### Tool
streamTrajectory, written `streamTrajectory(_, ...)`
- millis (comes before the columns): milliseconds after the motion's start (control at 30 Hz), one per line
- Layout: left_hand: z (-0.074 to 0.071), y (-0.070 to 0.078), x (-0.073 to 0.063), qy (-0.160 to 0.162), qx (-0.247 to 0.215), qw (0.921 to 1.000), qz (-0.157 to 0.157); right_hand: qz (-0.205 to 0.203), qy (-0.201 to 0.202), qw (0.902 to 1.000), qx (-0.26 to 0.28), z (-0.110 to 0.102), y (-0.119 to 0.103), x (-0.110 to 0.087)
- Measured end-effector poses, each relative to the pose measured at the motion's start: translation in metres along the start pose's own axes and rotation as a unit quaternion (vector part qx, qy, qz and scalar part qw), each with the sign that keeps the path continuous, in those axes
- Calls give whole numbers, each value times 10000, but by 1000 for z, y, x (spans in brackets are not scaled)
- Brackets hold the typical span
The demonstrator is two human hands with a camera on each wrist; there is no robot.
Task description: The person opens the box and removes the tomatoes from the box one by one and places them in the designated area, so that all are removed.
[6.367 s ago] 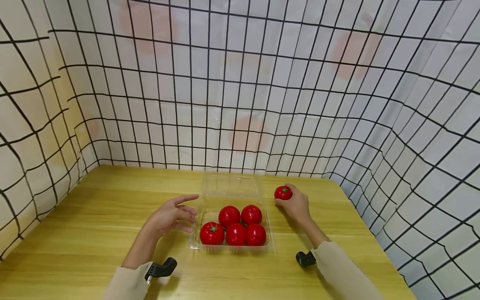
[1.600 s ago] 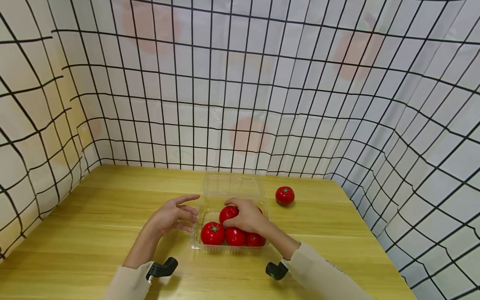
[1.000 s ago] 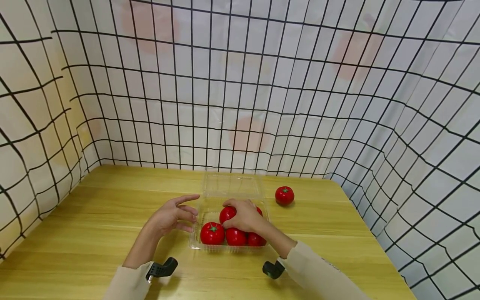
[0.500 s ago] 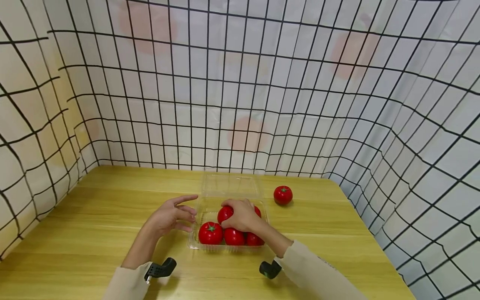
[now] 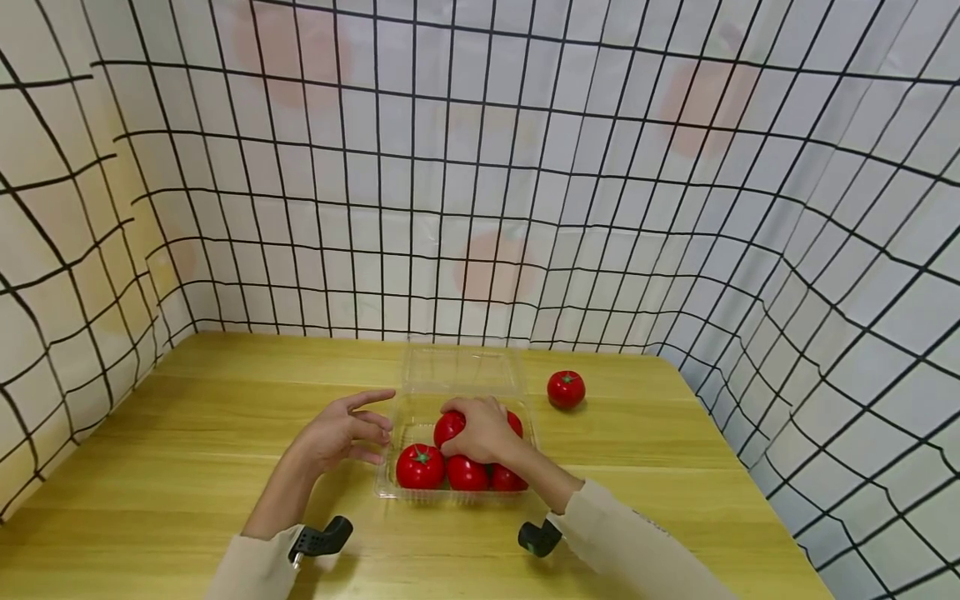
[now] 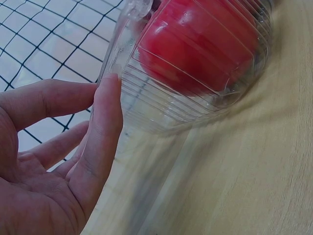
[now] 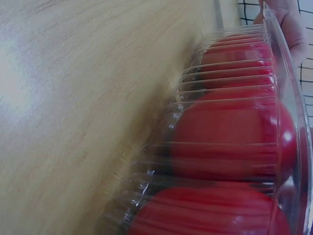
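A clear plastic clamshell box (image 5: 387, 492) lies with its lid (image 5: 465, 371) folded back, and several red tomatoes sit inside. My right hand (image 5: 483, 429) reaches over the box and curls round a back-row tomato (image 5: 447, 427), hiding part of it and of the tomato (image 5: 515, 423) beside it. In the front row are a tomato with a green stem (image 5: 421, 467), a middle one (image 5: 467, 474) and a right one (image 5: 507, 478). My left hand (image 5: 341, 433), fingers spread and relaxed, touches the box's left rim; the left wrist view shows fingertips (image 6: 111, 83) against it.
One more tomato (image 5: 566, 390) stands on the wooden table (image 5: 645, 433), right of the lid. A white sheet with a black grid (image 5: 480, 208) encloses the table at the back and both sides. Dark wrist mounts (image 5: 540, 538) stick out from the sleeves.
Earlier my right hand held a tomato right of the box; that tomato now stands there alone. The right hand has moved left onto a back-row tomato. Lately little has shifted.
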State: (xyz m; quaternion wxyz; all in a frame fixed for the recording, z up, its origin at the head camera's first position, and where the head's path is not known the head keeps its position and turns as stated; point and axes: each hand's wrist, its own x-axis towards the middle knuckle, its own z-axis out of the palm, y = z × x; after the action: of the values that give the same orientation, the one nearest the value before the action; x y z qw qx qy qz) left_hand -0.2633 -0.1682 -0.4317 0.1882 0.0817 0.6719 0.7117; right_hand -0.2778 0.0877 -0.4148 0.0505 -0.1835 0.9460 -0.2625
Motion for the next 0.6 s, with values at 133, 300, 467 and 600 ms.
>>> streamTrajectory(133, 0, 0, 0, -23, -34, 10000, 14, 1, 28, 10000, 15, 0, 1, 0)
streamTrajectory(300, -1, -1, 1, -20, -26, 10000, 24, 37, 64, 10000, 63, 0, 1, 1)
streamTrajectory(467, -1, -1, 1, 0, -16, 10000, 0, 62, 118, 9998, 163, 0, 0, -1)
streamTrajectory(600, 0, 0, 1, 13, -5, 10000, -14, 47, 183, 9995, 264, -2, -1, -3)
